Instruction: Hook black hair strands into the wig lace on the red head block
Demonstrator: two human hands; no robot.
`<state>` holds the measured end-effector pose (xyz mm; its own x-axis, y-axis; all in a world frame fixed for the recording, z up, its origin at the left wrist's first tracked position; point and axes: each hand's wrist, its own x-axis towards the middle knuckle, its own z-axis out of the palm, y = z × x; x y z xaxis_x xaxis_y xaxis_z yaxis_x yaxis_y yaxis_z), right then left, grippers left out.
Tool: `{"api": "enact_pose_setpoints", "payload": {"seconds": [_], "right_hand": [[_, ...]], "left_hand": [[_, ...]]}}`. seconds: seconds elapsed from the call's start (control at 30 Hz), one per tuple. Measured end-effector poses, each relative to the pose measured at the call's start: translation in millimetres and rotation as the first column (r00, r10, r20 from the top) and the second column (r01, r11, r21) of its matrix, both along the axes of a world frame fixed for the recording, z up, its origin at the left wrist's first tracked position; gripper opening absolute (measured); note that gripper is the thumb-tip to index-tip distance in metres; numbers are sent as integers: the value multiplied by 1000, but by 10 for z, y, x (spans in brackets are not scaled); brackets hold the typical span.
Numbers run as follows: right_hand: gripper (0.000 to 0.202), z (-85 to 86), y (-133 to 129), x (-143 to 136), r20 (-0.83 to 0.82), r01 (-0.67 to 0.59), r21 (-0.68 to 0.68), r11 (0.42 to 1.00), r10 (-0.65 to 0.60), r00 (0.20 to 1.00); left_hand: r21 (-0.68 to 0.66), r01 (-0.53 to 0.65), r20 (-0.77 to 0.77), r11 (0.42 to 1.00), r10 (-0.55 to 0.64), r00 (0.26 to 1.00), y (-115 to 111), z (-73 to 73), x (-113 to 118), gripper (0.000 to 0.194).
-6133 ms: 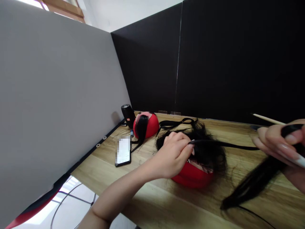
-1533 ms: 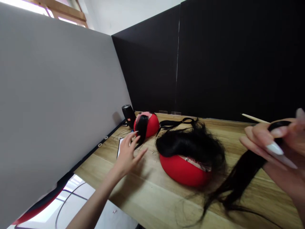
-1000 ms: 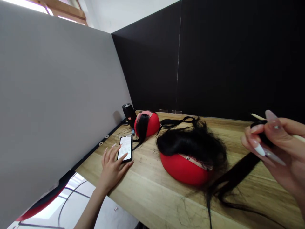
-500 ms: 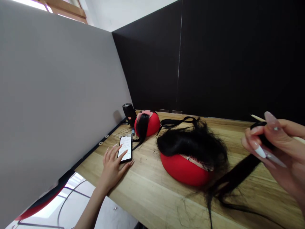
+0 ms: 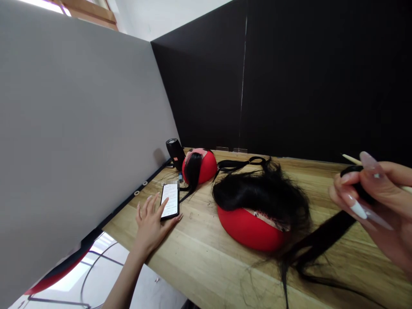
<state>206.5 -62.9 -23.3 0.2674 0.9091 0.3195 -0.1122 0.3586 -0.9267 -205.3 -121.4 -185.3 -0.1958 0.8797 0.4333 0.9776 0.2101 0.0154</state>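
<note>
My left hand (image 5: 151, 228) lies at the smartphone (image 5: 171, 207) with its fingers spread. The index finger touches the lit screen, which shows lines of text too small to read. On the right, my right hand (image 5: 383, 195) is closed on a lock of black hair (image 5: 334, 231) and a thin pale stick (image 5: 350, 159) with a fine dark tip. The lock hangs down to the table. Left of it sits a red dome-shaped wig block (image 5: 251, 231), with a mass of black hair (image 5: 257, 193) over lace netting (image 5: 270, 221) on its top.
Behind the phone stands a smaller red wig block (image 5: 209, 167) with hair on it, beside a black cylindrical speaker (image 5: 175, 152). A tied hair bundle (image 5: 234, 164) lies at the back of the wooden table (image 5: 199, 253). Grey (image 5: 80, 116) and black (image 5: 289, 77) panels enclose two sides.
My left index finger has drawn up and left across the phone screen, and the other fingers have shifted slightly left. My right hand keeps its hold, a touch farther right in view.
</note>
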Motion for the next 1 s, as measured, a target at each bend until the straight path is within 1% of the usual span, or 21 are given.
{"api": "enact_pose_setpoints", "payload": {"seconds": [0.1,0.2,0.37,0.57,0.67,0.8,0.87,0.97,1.0], "right_hand": [[40,-10,2,-6,4,3,2,1000,-3,1000],[40,-4,1,-12,11,-1,0,1000,1,1000],[41,-2,0,-25,12,4,-7,1000,-4,1000],[41,-29,10,-21,20,-8,-25,1000,9,1000],[43,-32,1,-20,17,-7,-39,999,8,1000],[40,-29,-3,-27,21,-17,-8,1000,17,1000],[38,-30,2,-29,22,-25,-16,1000,25,999],[38,-35,10,-31,21,-32,-20,999,32,999],[38,-38,12,-33,23,-38,-11,999,39,999]], "left_hand": [[-35,3,9,999,-2,1000,18,24,16,69],[-43,-2,14,999,2,1000,32,11,4,69],[50,22,-38,999,-20,999,20,-52,-42,71],[191,117,-128,975,-93,987,-43,-36,-50,58],[228,162,-155,960,-129,979,-67,-15,-51,50],[263,210,-182,942,-166,969,-82,-15,-59,37],[246,203,-178,948,-162,971,-79,-24,-58,41],[191,160,-158,968,-131,979,-73,-24,-48,58],[190,162,-157,968,-133,979,-75,-19,-45,59]]}}
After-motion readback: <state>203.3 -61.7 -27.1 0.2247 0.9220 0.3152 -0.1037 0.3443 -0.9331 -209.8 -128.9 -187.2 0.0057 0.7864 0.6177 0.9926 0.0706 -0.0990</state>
